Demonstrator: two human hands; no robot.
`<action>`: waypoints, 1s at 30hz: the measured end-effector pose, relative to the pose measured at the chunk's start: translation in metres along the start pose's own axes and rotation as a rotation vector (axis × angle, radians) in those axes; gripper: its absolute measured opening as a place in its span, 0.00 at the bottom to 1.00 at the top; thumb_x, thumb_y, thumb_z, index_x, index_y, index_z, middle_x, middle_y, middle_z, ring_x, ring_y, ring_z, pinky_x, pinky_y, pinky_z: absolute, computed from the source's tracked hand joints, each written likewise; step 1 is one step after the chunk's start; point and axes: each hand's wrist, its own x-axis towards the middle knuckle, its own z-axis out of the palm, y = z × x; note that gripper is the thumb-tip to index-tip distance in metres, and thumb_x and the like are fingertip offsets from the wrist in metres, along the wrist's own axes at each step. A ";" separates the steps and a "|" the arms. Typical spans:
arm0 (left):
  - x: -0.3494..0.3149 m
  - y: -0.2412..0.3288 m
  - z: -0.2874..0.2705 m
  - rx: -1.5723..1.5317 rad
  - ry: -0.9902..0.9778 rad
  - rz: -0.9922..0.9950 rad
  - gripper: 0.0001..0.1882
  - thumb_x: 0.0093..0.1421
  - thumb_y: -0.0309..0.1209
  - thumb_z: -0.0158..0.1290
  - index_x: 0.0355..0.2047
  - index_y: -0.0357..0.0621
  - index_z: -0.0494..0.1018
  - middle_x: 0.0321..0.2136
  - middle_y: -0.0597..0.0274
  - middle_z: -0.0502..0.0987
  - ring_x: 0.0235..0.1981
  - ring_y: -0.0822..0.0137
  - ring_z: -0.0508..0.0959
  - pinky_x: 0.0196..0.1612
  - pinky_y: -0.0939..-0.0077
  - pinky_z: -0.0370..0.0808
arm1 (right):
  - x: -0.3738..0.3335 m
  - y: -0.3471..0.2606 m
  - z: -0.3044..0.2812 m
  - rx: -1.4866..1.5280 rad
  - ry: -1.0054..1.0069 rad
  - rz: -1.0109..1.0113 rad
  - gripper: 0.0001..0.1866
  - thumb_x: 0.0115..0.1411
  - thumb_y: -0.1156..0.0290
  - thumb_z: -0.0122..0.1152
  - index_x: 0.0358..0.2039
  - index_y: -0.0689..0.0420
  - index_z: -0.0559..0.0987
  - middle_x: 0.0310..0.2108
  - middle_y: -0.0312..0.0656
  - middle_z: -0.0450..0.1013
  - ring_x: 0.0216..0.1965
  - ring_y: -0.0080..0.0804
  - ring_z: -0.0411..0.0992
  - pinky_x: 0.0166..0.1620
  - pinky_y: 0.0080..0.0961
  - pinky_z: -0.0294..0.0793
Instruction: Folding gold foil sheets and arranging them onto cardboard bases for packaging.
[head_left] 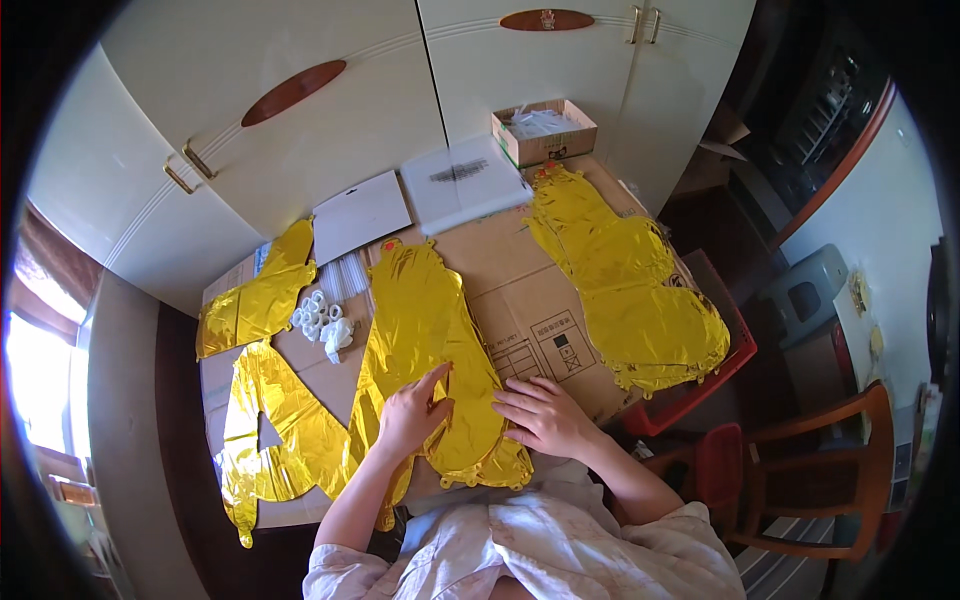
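A flat gold foil balloon [420, 310] lies on the cardboard before me. My left hand [412, 412] rests on it with the index finger stretched out and the thumb apart. Along its right edge, my right hand [545, 415] lies flat with fingers spread, partly over the cardboard. Neither hand appears to hold anything. To the right is another gold foil balloon [650, 320], on top of what seem to be more of the same. A letter-shaped gold foil balloon [290, 430] spreads out to the left, with a further gold foil balloon [265, 290] beyond it.
Small white rolls [315, 315] sit left of the middle balloon. At the back are a white card [362, 215], a clear plastic bag [465, 185] and a cardboard box [555, 147] of thin white sticks. Cabinets [300, 90] rise behind; a wooden chair [865, 470] stands right.
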 end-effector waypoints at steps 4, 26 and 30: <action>0.001 -0.003 0.005 0.024 0.028 0.025 0.30 0.53 0.36 0.61 0.58 0.53 0.69 0.25 0.57 0.77 0.30 0.56 0.79 0.35 0.62 0.76 | -0.003 0.000 0.001 -0.011 0.018 0.002 0.22 0.58 0.57 0.63 0.51 0.52 0.78 0.57 0.36 0.72 0.61 0.35 0.65 0.61 0.38 0.62; 0.062 0.031 0.032 0.477 0.063 0.481 0.37 0.62 0.56 0.46 0.63 0.43 0.63 0.64 0.53 0.63 0.67 0.54 0.60 0.67 0.39 0.50 | -0.002 -0.005 -0.001 -0.068 0.020 -0.017 0.14 0.57 0.62 0.62 0.43 0.51 0.81 0.50 0.33 0.75 0.59 0.33 0.67 0.60 0.38 0.62; 0.064 0.027 0.034 0.496 0.103 0.467 0.40 0.61 0.59 0.46 0.63 0.39 0.63 0.64 0.51 0.62 0.67 0.53 0.60 0.65 0.36 0.51 | -0.001 -0.005 -0.002 -0.060 0.031 -0.026 0.13 0.57 0.62 0.62 0.42 0.51 0.81 0.50 0.33 0.75 0.60 0.33 0.66 0.60 0.38 0.62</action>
